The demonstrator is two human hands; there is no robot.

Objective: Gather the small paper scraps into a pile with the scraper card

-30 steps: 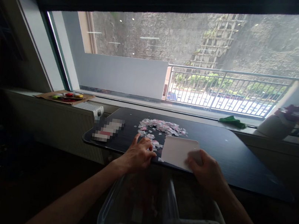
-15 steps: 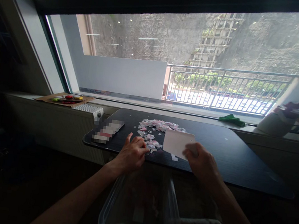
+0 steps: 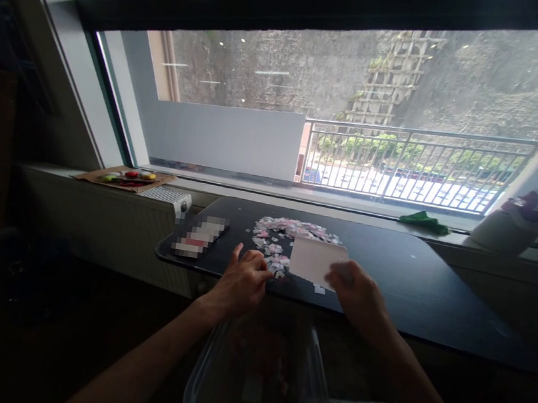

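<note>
Closest thing is one clear plastic bin (image 3: 322, 378), under the table edge, with some pinkish bits inside, too dim to count. Two bare hands above it. Left hand (image 3: 243, 278) has its fingers half curled at the front edge of the dark table (image 3: 382, 259), right by the scraps; can't tell if it's pinching one. Right hand (image 3: 356, 292) has a firm hold on one flat white card (image 3: 313, 259), kinda blurry at the grip end. Paper scraps (image 3: 295, 228) sit in a loose arc behind and left of the card, way too many to count, white and pink, any print too small to read. One flat item (image 3: 200, 237) at the table's left end is pixelated, so its writing's unreadable. Farther back on the sill: one brown board (image 3: 96, 174) with at least three colored pieces, and one green cloth (image 3: 422, 220).
</note>
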